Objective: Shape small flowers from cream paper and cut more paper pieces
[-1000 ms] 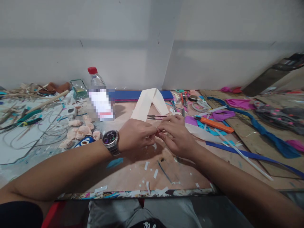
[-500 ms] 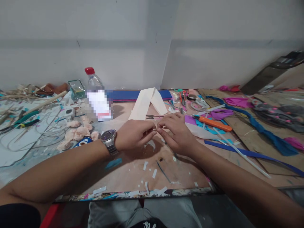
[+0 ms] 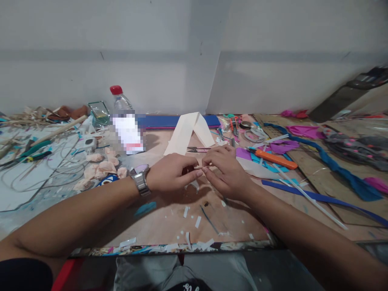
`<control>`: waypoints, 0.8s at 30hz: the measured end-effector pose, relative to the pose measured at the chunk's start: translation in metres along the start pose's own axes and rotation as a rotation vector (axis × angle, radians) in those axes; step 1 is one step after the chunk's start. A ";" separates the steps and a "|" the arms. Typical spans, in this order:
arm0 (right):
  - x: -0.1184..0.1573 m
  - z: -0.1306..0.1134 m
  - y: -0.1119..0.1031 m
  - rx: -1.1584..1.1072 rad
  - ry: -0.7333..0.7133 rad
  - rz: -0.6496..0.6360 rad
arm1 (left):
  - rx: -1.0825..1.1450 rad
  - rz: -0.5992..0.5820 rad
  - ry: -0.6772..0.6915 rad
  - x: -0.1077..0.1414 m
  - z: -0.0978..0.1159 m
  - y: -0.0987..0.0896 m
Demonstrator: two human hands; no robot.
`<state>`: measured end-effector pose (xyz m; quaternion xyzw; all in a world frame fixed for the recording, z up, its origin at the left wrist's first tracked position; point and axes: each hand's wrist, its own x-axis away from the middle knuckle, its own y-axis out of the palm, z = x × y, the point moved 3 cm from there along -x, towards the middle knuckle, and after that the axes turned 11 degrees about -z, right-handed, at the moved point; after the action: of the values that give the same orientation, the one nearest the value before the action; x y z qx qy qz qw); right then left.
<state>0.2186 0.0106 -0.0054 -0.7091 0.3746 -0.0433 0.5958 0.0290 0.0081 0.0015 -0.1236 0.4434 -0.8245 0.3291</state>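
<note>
The left hand (image 3: 172, 171) and the right hand (image 3: 226, 171) are meeting above the peach-coloured board-like surface (image 3: 230, 226), and a thin, pale pinkish, stick-like piece (image 3: 198, 167) is spanning the small gap between them. The left fingers are pinching its left end, thumb below, while the right fingers are curling around its other end, gripping it between thumb and forefinger; its exact material is too small to tell. Just beyond the fingertips, slender dark-bladed scissors (image 3: 197, 149) are lying flat, partly behind the right hand. A broad cream folded strip (image 3: 182, 135) is standing bent into a peak behind the left hand, its far part resting near the long flat blue stack (image 3: 160, 121). Below the joined fingers, a curled white scrap (image 3: 194, 186) is lying near, and an orange-handled cutter (image 3: 275, 158) is resting to the right.
</note>
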 end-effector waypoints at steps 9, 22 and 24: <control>-0.001 -0.003 -0.002 0.058 -0.038 0.030 | 0.555 -0.247 -0.074 -0.003 -0.012 0.003; 0.000 -0.001 0.004 0.026 -0.057 -0.039 | 0.700 -0.289 -0.116 -0.003 -0.014 0.004; 0.000 -0.001 0.005 0.020 -0.050 -0.038 | 0.676 -0.277 -0.111 -0.003 -0.014 0.004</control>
<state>0.2157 0.0098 -0.0090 -0.7108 0.3458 -0.0406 0.6112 0.0260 0.0183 -0.0096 -0.1113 0.1064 -0.9532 0.2603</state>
